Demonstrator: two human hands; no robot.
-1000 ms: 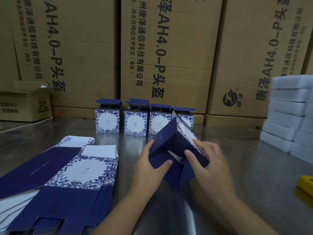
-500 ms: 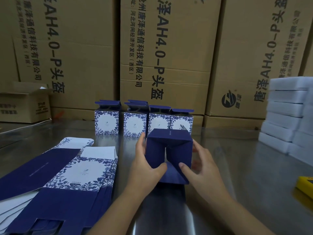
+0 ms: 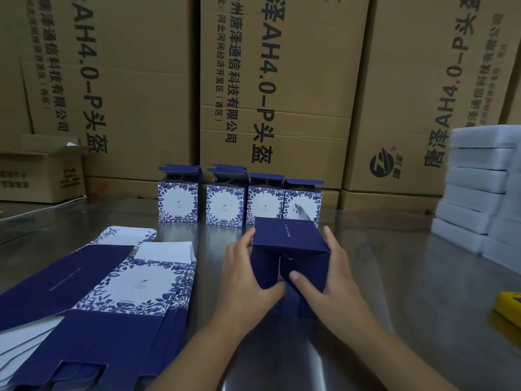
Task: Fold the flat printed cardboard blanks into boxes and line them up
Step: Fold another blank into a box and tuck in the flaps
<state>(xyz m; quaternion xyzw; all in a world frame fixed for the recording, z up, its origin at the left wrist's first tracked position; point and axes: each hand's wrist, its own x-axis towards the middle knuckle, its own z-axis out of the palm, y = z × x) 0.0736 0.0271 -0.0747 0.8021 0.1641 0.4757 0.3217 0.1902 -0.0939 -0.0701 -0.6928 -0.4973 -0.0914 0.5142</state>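
The half-folded box (image 3: pixel 290 244) sits between both hands, dark blue side up, its open end with the flaps turned toward us. The left grip (image 3: pixel 245 275) is clamped on its left wall, fingers behind and thumb pressing the near flaps at their lower seam. The right grip (image 3: pixel 332 280) clamps the right wall the same way, its thumb meeting the left one low on that face. A second ago we had the box tilted up with the flaps hanging loose. Half a second ago it was level, with one flap lying flat toward us. Now two flaps stand closed side by side under our thumbs. Whether the dark patch below them is that flap or a reflection, we cannot tell.

The box is low over the steel tabletop (image 3: pixel 394 263), just in front of the right end of the row of four folded boxes (image 3: pixel 224 206), which stand where they stood, top flaps open. The stack of flat blanks (image 3: pixel 135 286) lies unchanged at our left. At the right are the stacked white boxes (image 3: pixel 473 193) and a yellow object (image 3: pixel 510 306) at the edge. Behind everything stand large brown cartons (image 3: pixel 282 80), with a small open carton (image 3: pixel 39 176) at far left.
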